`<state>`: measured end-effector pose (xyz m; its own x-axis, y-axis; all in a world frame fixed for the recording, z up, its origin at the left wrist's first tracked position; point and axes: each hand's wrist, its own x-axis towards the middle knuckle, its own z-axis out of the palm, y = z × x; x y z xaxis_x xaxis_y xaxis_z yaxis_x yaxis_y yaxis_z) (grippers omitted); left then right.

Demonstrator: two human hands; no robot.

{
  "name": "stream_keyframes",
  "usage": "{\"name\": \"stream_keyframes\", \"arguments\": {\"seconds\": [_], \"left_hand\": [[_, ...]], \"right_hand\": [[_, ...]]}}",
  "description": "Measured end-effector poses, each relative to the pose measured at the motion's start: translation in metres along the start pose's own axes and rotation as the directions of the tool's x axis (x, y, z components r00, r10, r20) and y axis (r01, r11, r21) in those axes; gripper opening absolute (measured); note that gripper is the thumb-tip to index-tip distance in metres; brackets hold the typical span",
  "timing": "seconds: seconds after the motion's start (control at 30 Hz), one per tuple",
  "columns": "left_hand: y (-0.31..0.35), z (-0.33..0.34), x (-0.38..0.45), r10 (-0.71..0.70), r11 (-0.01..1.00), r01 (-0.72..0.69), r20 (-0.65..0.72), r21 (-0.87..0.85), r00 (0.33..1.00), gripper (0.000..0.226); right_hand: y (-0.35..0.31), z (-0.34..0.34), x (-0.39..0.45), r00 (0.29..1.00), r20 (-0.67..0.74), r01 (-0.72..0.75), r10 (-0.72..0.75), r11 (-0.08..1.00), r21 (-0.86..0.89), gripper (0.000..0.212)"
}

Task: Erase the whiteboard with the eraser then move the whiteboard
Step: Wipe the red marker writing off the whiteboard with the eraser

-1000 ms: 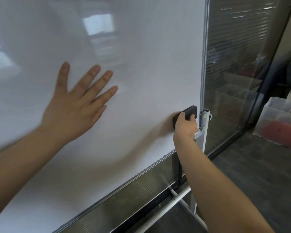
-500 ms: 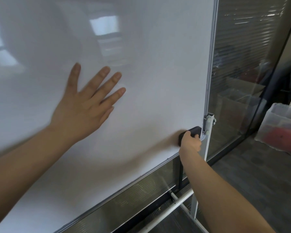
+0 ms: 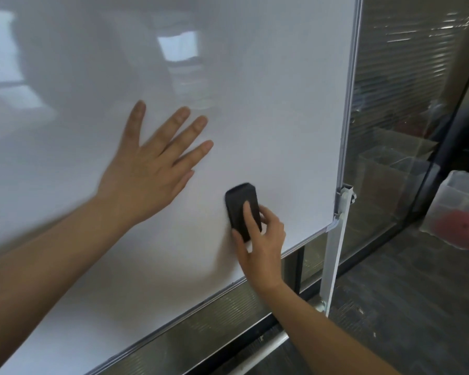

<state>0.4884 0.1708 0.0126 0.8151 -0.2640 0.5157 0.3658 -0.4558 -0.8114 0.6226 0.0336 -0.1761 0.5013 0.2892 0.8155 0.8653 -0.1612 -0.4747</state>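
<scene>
The whiteboard (image 3: 255,77) fills most of your view, its white face glossy with pale window reflections and showing no marks. Its metal frame runs down the right edge to the lower right corner, where a white stand leg (image 3: 332,266) drops toward the dark floor (image 3: 417,307). Behind the board's right edge stands a glass partition (image 3: 395,131) with horizontal blinds, and at the far right a translucent plastic box (image 3: 460,212) with something red inside sits on the floor.

Your left hand (image 3: 146,180) lies flat against the board near its middle, fingers straight and spread wide, holding nothing. Your right hand (image 3: 263,239) is just right of and below it, near the board's bottom edge and well in from the lower right corner. Its fingers are wrapped around the black eraser (image 3: 240,207), thumb on the left side, index finger laid along the back and the others curled at the right side. The eraser stands nearly upright, pressed to the board's face, close to the heel of your left hand but not touching it.
</scene>
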Motion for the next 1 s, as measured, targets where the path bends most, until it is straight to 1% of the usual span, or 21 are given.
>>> {"name": "stream_keyframes", "arguments": {"seconds": [0.03, 0.07, 0.1, 0.13, 0.17, 0.2, 0.23, 0.27, 0.3, 0.33, 0.47, 0.53, 0.63, 0.7, 0.77, 0.83, 0.87, 0.9, 1.0], "left_hand": [[0.000, -0.001, 0.000, 0.002, 1.000, -0.002, 0.001, 0.006, 1.000, 0.052], [0.001, -0.001, 0.001, 0.004, 1.000, -0.004, 0.000, 0.008, 1.000, 0.052], [0.003, -0.002, 0.003, 0.007, 1.000, -0.007, -0.003, 0.005, 1.000, 0.052], [0.004, -0.003, 0.004, 0.011, 1.000, -0.011, -0.007, 0.004, 1.000, 0.051], [0.005, -0.003, 0.005, 0.015, 1.000, -0.015, -0.011, 0.007, 1.000, 0.051], [0.006, -0.003, 0.006, 0.018, 1.000, -0.018, -0.016, 0.010, 1.000, 0.051], [0.006, -0.003, 0.007, 0.020, 1.000, -0.020, -0.020, 0.016, 1.000, 0.051], [0.006, -0.004, 0.007, 0.018, 1.000, -0.017, -0.022, 0.023, 1.000, 0.051], [0.006, -0.004, 0.006, 0.015, 1.000, -0.014, -0.021, 0.027, 1.000, 0.051], [0.007, -0.003, 0.005, 0.012, 0.999, -0.011, -0.021, 0.030, 1.000, 0.051], [0.004, -0.005, 0.003, -0.003, 1.000, 0.003, -0.014, 0.030, 1.000, 0.050], [0.004, -0.009, 0.003, 0.003, 1.000, -0.002, -0.014, 0.011, 1.000, 0.050], [-0.008, -0.024, -0.003, 0.056, 0.995, -0.057, -0.008, -0.082, 0.998, 0.048], [-0.034, -0.036, -0.008, 0.071, 0.985, -0.076, -0.036, -0.157, 0.997, 0.046], [-0.076, -0.053, -0.023, -0.006, 0.989, -0.007, -0.082, -0.146, 0.997, 0.046], [-0.122, -0.067, -0.041, -0.115, 0.991, 0.108, -0.096, -0.077, 0.989, 0.046], [-0.143, -0.075, -0.052, -0.161, 0.987, 0.159, -0.096, -0.030, 0.982, 0.046], [-0.163, -0.083, -0.064, -0.201, 0.979, 0.203, -0.098, 0.014, 0.975, 0.046], [-0.211, -0.108, -0.094, -0.327, 0.935, 0.338, -0.106, 0.103, 0.939, 0.047]], "right_hand": [[0.008, -0.001, -0.003, 0.997, 0.003, 0.074, -0.074, 0.997, -0.015, 0.064], [0.017, -0.002, -0.002, 0.995, -0.008, 0.101, -0.101, 0.995, -0.021, 0.060], [0.024, -0.003, 0.002, 0.996, -0.033, 0.080, -0.081, 0.996, -0.023, 0.058], [0.031, -0.003, 0.009, 0.997, -0.075, 0.003, -0.003, 1.000, -0.003, 0.057], [0.036, -0.003, 0.017, 0.983, -0.117, -0.134, 0.138, 0.990, 0.045, 0.057], [0.041, -0.005, 0.026, 0.939, -0.147, -0.297, 0.311, 0.948, 0.110, 0.057], [0.046, -0.007, 0.035, 0.870, -0.155, -0.443, 0.467, 0.881, 0.165, 0.056], [0.051, -0.010, 0.042, 0.803, -0.156, -0.548, 0.575, 0.816, 0.187, 0.054], [0.055, -0.012, 0.047, 0.758, -0.154, -0.611, 0.634, 0.772, 0.175, 0.053], [0.059, -0.015, 0.048, 0.737, -0.150, -0.642, 0.659, 0.752, 0.153, 0.053], [0.059, -0.014, 0.046, 0.746, -0.138, -0.643, 0.652, 0.758, 0.109, 0.053], [0.057, -0.013, 0.046, 0.729, -0.143, -0.664, 0.669, 0.742, 0.091, 0.053], [0.052, -0.015, 0.047, 0.749, -0.147, -0.646, 0.646, 0.761, 0.054, 0.053], [0.055, -0.020, 0.050, 0.746, -0.130, -0.655, 0.653, 0.755, 0.033, 0.053], [0.051, -0.021, 0.054, 0.735, -0.121, -0.669, 0.668, 0.743, 0.037, 0.055], [0.041, -0.022, 0.056, 0.720, -0.144, -0.680, 0.679, 0.731, 0.051, 0.065], [0.030, -0.021, 0.057, 0.728, -0.165, -0.665, 0.666, 0.744, 0.070, 0.069], [0.018, -0.019, 0.058, 0.743, -0.191, -0.637, 0.642, 0.765, 0.096, 0.069], [-0.023, -0.011, 0.065, 0.805, -0.221, -0.536, 0.551, 0.835, 0.128, 0.054]]}}
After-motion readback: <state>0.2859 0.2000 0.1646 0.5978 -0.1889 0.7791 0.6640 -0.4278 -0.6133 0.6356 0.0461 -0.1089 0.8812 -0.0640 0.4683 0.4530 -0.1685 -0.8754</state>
